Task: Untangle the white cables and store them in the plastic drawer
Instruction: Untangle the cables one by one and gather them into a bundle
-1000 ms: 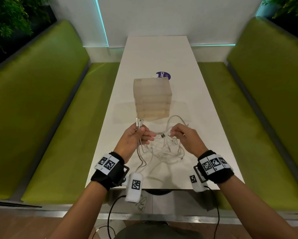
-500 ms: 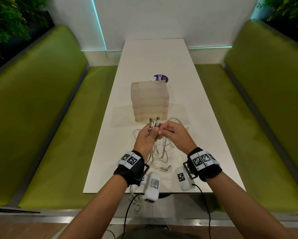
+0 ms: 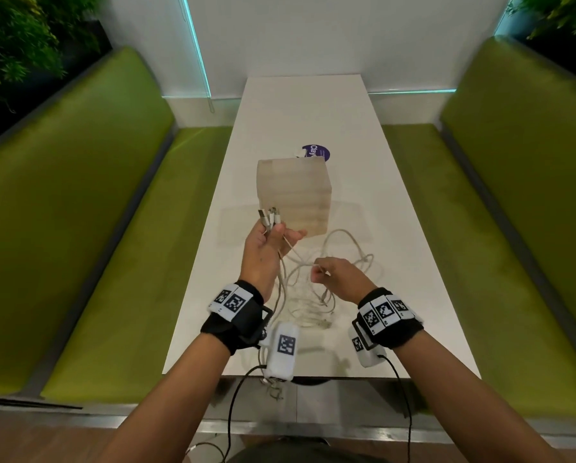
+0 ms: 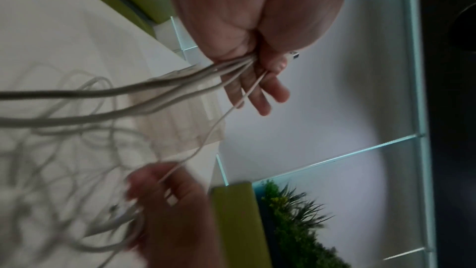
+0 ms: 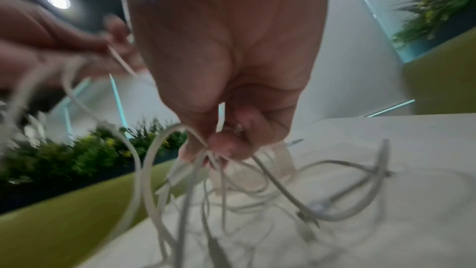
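Several white cables [image 3: 313, 295] lie tangled on the white table [image 3: 396, 228] in front of the translucent plastic drawer unit [image 3: 295, 195], whose drawers look closed. My left hand [image 3: 273, 235] is raised just left of the unit and grips a bundle of cable ends, their plugs [image 3: 269, 217] sticking up above the fist. The left wrist view shows the strands running out of that grip [image 4: 255, 72]. My right hand [image 3: 320, 270], lower and nearer, pinches cable strands above the tangle; the right wrist view shows the pinch [image 5: 219, 150]. One thin strand spans the two hands.
A round purple sticker [image 3: 316, 152] lies on the table behind the drawer unit. Green bench seats [image 3: 113, 262] flank the table on both sides. Some cable ends hang over the near table edge [image 3: 273, 385]. Plants stand in the back corners.
The hands, together in front of the drawer unit half a second ago, have parted. The left rose leftward with the plug ends; the right drew back toward me along a strand.
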{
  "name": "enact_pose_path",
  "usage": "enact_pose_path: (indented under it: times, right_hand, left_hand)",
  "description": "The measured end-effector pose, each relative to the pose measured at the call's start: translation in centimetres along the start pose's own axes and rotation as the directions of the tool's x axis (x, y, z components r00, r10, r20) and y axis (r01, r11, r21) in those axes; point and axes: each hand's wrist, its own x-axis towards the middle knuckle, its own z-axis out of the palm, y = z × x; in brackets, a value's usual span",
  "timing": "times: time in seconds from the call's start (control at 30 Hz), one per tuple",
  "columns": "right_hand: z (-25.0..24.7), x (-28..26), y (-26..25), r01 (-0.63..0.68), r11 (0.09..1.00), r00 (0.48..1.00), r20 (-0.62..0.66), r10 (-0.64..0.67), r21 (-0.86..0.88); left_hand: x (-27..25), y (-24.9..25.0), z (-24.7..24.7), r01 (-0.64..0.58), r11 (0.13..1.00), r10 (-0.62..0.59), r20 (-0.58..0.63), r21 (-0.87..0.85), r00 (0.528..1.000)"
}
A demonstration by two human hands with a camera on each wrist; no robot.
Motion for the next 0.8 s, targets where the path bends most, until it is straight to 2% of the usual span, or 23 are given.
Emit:
enact_pose_path:
  times: [0.1,0.2,0.5,0.6,0.67,0.8]
  right_hand:
    - [-0.1,0.3,1.4,-0.056,0.993,0.998,-0.005,0.056,-0.102]
    - [-0.1,0.5,2.4,-0.075,0.989,0.997,-0.047,0.069,-0.125]
    - [-0.8,0.8,3.8,-0.197,0.963,0.976,-0.125,0.176,-0.184]
    - [-1.2,0.3,4.5,-0.260,0.957,0.961,-0.132,0.243,-0.131]
    - [-1.3,0.0,4.4,-0.257,0.959,0.960,-0.145,0.239,-0.121]
    - [-1.6,-0.3,3.7,-0.263,0.963,0.953,-0.173,0.249,-0.065]
  left_hand:
    - [0.4,2.3,-0.3,-0.036,0.998,0.035,-0.023,-0.058,0.999]
    - [0.6,4.3,-0.9,-0.082,0.995,0.080,-0.051,-0.053,0.996]
    - [0.4,7.8,-2.1,-0.193,0.958,0.176,-0.096,-0.213,0.980]
    - [0.4,9.1,-2.8,-0.236,0.944,0.217,-0.104,-0.230,0.971]
    - [0.5,9.5,-3.4,-0.247,0.941,0.226,-0.112,-0.231,0.968]
    - [0.5,8.7,-3.7,-0.226,0.965,0.209,-0.132,-0.133,0.969]
